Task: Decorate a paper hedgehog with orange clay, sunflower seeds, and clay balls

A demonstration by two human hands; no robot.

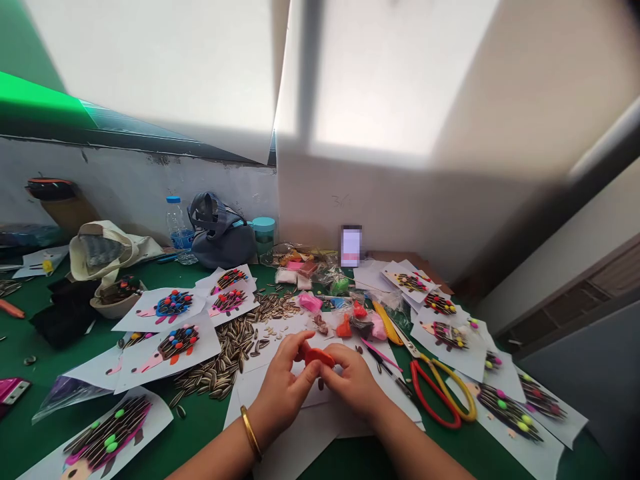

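Note:
Between my two hands is a flattened piece of orange-red modelling clay (320, 357). The fingers of my left hand (284, 383) curl round its left side, a gold bangle on that wrist. My right hand (354, 380) pinches the clay's right edge. White paper sheets (305, 427) lie beneath both hands. Just beyond the fingers sit lumps of red clay (344, 325) and pink clay (310, 302), some in plastic wrap. Striped sunflower seeds (225, 357) are heaped to the left of my left hand.
Scissors with red and yellow handles (440, 393) and a yellow cutter (386, 321) lie right of my hands. Paper cards with seed-covered hedgehogs (175, 303) spread on both sides of the green table. A water bottle (179, 230), a dark bag (225, 240) and a phone (351, 247) stand behind.

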